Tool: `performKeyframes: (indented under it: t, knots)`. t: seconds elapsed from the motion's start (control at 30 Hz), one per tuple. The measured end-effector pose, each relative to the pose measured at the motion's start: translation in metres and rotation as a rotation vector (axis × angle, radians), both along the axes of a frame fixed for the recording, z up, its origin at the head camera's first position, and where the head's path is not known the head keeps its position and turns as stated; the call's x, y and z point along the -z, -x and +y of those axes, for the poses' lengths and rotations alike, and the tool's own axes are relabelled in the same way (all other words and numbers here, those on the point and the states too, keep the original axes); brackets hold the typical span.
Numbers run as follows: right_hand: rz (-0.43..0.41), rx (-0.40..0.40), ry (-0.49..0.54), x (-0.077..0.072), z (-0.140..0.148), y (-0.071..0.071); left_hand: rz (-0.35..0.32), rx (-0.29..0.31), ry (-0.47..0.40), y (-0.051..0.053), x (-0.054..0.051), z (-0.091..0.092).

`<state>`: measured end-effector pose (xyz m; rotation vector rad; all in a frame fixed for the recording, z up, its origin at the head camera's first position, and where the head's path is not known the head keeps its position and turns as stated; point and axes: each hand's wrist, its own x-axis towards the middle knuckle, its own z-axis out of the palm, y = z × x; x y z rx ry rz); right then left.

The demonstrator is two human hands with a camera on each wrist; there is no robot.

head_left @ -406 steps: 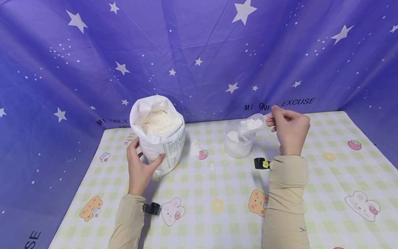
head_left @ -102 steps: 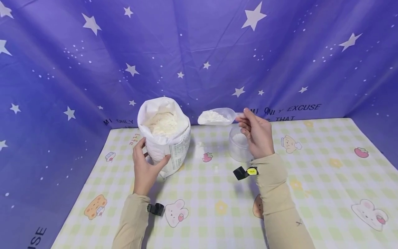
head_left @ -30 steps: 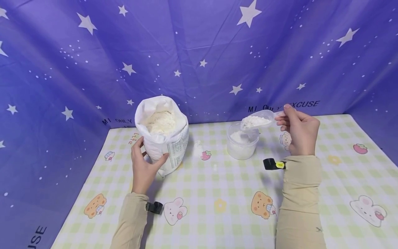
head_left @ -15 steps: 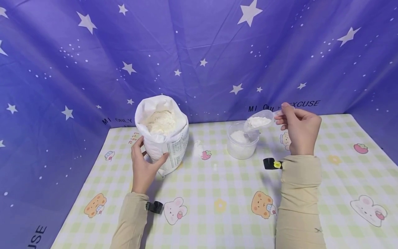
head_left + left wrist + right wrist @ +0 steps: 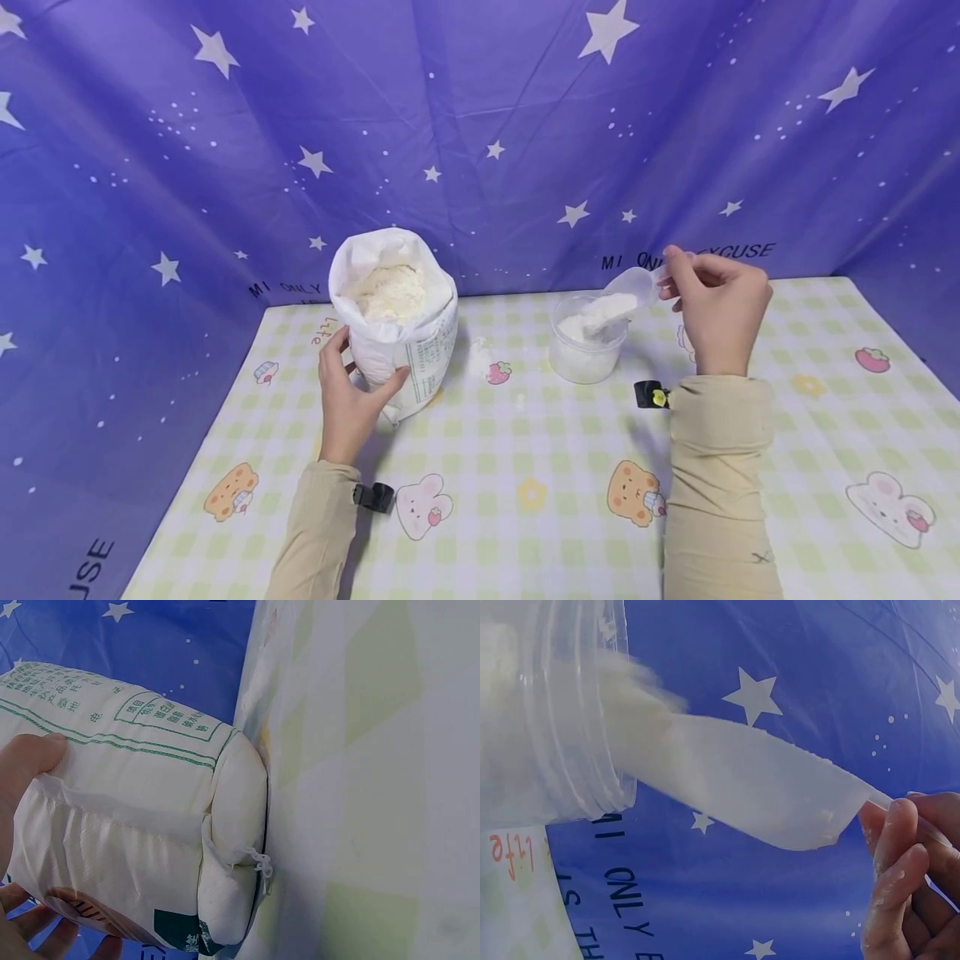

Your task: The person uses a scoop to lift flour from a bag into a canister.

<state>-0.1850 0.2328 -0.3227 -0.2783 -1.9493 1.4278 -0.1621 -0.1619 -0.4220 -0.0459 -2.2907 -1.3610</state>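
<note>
My left hand (image 5: pixel 352 408) grips the side of a white bag of flour (image 5: pixel 427 358), thumb on the front and fingers round the left. The bag stands upright with its top open and flour (image 5: pixel 390 293) showing inside. In the left wrist view the bag (image 5: pixel 127 780) shows green print and a stitched bottom edge. My right hand (image 5: pixel 720 308) pinches the handle of a clear plastic scoop (image 5: pixel 637 285). The scoop tilts down into a round clear tub (image 5: pixel 585 367), flour sliding off its lip. In the right wrist view the scoop (image 5: pixel 757 787) reaches into the tub's mouth, and flour dusts my fingertips (image 5: pixel 900 874).
A patch of spilled flour (image 5: pixel 478 357) lies between bag and tub. The checked tablecloth (image 5: pixel 480 450) has printed cartoon figures. A purple star-patterned curtain (image 5: pixel 480 83) hangs behind the table's back edge.
Earlier the loaded scoop passed from near the bag to over the tub. In the last second it has tipped further and its flour is sliding in. The left hand stays on the bag.
</note>
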Motion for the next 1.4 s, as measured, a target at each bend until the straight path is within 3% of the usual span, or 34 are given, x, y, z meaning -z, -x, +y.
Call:
performKeyframes:
  t: [0.43, 0.7, 1.03, 1.27, 1.4]
  knots:
    - [-0.003, 0.018, -0.077, -0.008, -0.004, -0.006, 0.001, -0.005, 0.005, 0.000, -0.001, 0.001]
    - [-0.002, 0.026, -0.060, -0.009, -0.002, -0.008, -0.005, -0.002, 0.000, 0.000, 0.000, 0.003]
    - [0.100, -0.008, 0.127, -0.009, -0.011, -0.005, -0.007, -0.007, -0.002, 0.001, 0.001, -0.002]
    - [0.221, -0.122, 0.332, -0.015, -0.034, -0.001, -0.007, -0.001, -0.008, 0.000, -0.001, -0.001]
    - [0.226, -0.184, 0.328, -0.025, -0.054, 0.004, -0.004, 0.003, -0.012, 0.000, -0.002, 0.000]
